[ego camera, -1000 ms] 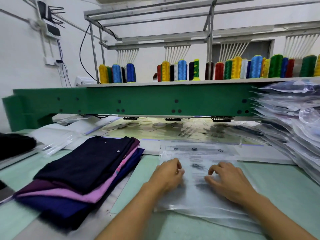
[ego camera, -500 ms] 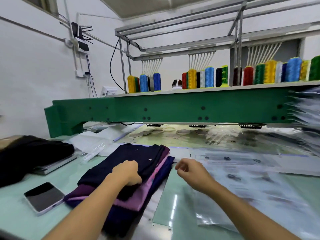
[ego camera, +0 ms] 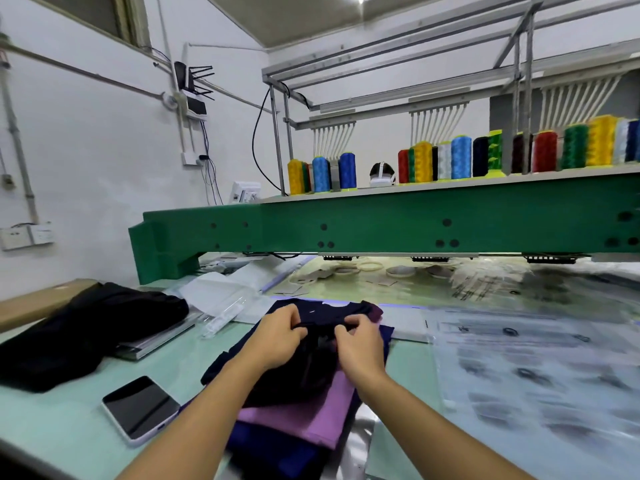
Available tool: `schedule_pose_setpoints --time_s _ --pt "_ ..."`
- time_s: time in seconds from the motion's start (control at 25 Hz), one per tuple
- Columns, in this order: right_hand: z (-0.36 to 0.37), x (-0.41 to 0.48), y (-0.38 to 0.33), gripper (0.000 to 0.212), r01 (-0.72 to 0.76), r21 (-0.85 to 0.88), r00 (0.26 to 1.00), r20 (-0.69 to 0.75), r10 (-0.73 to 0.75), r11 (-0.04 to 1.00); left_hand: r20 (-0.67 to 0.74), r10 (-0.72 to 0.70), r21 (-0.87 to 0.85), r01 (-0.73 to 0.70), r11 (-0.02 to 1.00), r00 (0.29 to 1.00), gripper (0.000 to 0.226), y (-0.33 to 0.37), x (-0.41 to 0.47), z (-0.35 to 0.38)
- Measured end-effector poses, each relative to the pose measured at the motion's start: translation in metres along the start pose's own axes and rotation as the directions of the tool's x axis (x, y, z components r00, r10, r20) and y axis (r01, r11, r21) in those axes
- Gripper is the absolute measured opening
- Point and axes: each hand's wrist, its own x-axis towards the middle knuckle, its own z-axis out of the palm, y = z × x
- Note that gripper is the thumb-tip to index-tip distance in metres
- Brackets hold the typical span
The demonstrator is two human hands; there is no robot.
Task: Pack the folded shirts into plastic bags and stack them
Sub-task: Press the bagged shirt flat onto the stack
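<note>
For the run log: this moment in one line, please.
step: shirt pickup | left hand: grips top navy shirt | right hand: same | plastic bags: flat, to the right

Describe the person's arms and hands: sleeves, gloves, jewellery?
The left hand and right hand are ungloved. The left forearm and right forearm are bare down to the frame edge: no sleeve shows. No watch, bracelet, ring or marking visible.

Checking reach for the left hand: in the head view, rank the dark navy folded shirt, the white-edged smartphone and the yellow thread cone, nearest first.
1. Held in the left hand: dark navy folded shirt.
2. On the table to its left: white-edged smartphone.
3. Up on the far shelf: yellow thread cone.
</note>
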Motion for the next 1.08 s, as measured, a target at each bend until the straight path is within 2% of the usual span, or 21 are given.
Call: schedule_pose_setpoints --time_s 0.08,0.16,0.2,0.28,0.36,0.4,0.48,0.52,0.56,0.6,0.64,0.68,0.72,0.8,0.88,0.92,1.0,1.08 --pt "0.0 0.001 0.0 0.019 0.037 -0.059 0.996 -0.084 -0.042 0.998 -0.021 -0.038 -0.033 0.038 0.999 0.999 0.02 -0.007 0.003 -0.004" --pt "0.001 0.0 0.002 0.012 -0.006 -0.064 1.0 0.013 0.007 0.998 -0.009 -0.08 -0.101 0.078 0.992 0.997 0.021 -0.011 0.005 -0.009" --pt "0.004 0.0 0.004 0.014 -0.036 -0.013 0.994 0.099 0.037 0.999 0.001 -0.088 -0.151 0.087 0.985 0.996 0.022 -0.01 0.003 -0.01" --pt "0.01 0.0 0.001 0.031 -0.233 0.249 0.943 0.293 0.157 0.94 0.035 -0.038 -0.229 0.045 0.972 0.999 0.02 -0.001 -0.003 -0.006" --pt "0.011 0.005 -0.004 0.045 -0.463 0.421 0.857 0.438 0.272 0.78 0.098 0.093 -0.242 -0.067 0.968 0.991 0.021 0.017 -0.015 0.006" --pt "0.01 0.009 -0.004 0.04 -0.496 0.437 0.844 0.445 0.298 0.75 0.161 0.145 -0.285 -0.095 0.954 0.976 0.021 0.026 -0.022 0.013" --pt "0.004 0.016 -0.001 0.026 -0.456 0.375 0.878 0.339 0.339 0.807 0.281 0.151 -0.391 -0.031 0.92 0.948 0.022 0.031 -0.03 0.018" --pt "0.001 0.018 0.005 0.027 -0.424 0.319 0.899 0.258 0.353 0.847 0.274 0.085 -0.372 0.024 0.928 0.958 0.024 0.026 -0.03 0.017" --pt "-0.004 0.019 0.01 0.031 -0.404 0.296 0.912 0.208 0.354 0.866 0.197 -0.027 -0.247 0.077 0.966 0.98 0.027 0.015 -0.026 0.013" --pt "-0.008 0.02 0.015 0.034 -0.407 0.311 0.911 0.201 0.359 0.859 0.074 -0.173 -0.02 0.175 0.984 0.982 0.033 0.0 -0.02 0.007" --pt "-0.012 0.021 0.019 0.037 -0.409 0.345 0.91 0.228 0.347 0.845 -0.029 -0.312 0.2 0.312 0.929 0.95 0.045 -0.017 -0.016 0.001" --pt "-0.016 0.02 0.022 0.042 -0.407 0.381 0.91 0.248 0.333 0.83 -0.048 -0.421 0.322 0.413 0.852 0.906 0.057 -0.031 -0.014 -0.004" --pt "-0.019 0.021 0.024 0.049 -0.398 0.409 0.913 0.264 0.311 0.821 -0.001 -0.485 0.373 0.45 0.811 0.875 0.064 -0.044 -0.013 -0.006" --pt "-0.023 0.027 0.028 0.071 -0.37 0.416 0.922 0.275 0.273 0.831 0.136 -0.521 0.313 0.463 0.829 0.842 0.065 -0.059 -0.009 -0.006" --pt "-0.025 0.03 0.029 0.089 -0.302 0.374 0.936 0.29 0.199 0.877 0.185 -0.502 0.143 0.482 0.864 0.845 0.052 -0.061 -0.006 -0.007" --pt "-0.025 0.031 0.028 0.091 -0.276 0.336 0.937 0.303 0.174 0.9 0.176 -0.465 0.099 0.454 0.885 0.868 0.038 -0.058 -0.004 -0.009" --pt "-0.023 0.032 0.026 0.071 -0.238 0.259 0.932 0.334 0.144 0.936 0.146 -0.321 0.141 0.301 0.943 0.936 0.016 -0.04 0.002 -0.012" --pt "-0.019 0.034 0.019 0.035 -0.294 0.261 0.897 0.407 0.171 0.92 0.217 -0.107 0.138 0.078 0.987 0.97 0.018 -0.011 0.007 -0.006"
